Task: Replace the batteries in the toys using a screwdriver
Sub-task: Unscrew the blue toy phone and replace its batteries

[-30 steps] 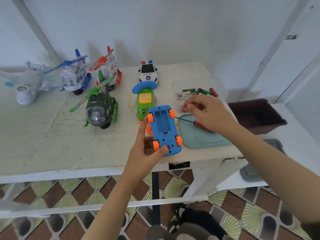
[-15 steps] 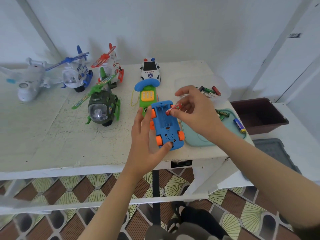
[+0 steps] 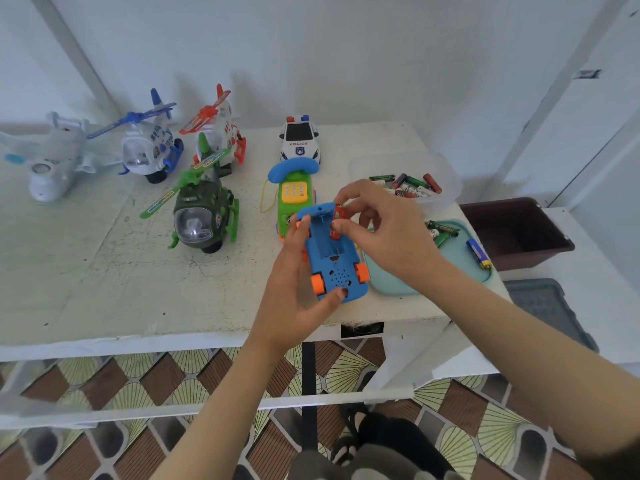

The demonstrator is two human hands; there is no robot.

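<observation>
L grip (image 3: 294,289): blue toy (image 3: 337,271) | R grip (image 3: 391,233): red batt. (image 3: 340,215) at toy's bay

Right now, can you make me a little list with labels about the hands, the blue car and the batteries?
left hand: holds the blue toy car upside down over the table
right hand: pinches a red battery at the car's battery bay
battery bay: open, lid off
teal tray: green batteries and a blue battery lying loose
clear tub: more batteries, behind the tray
other toys: toy phone, police car, green helicopter
</observation>
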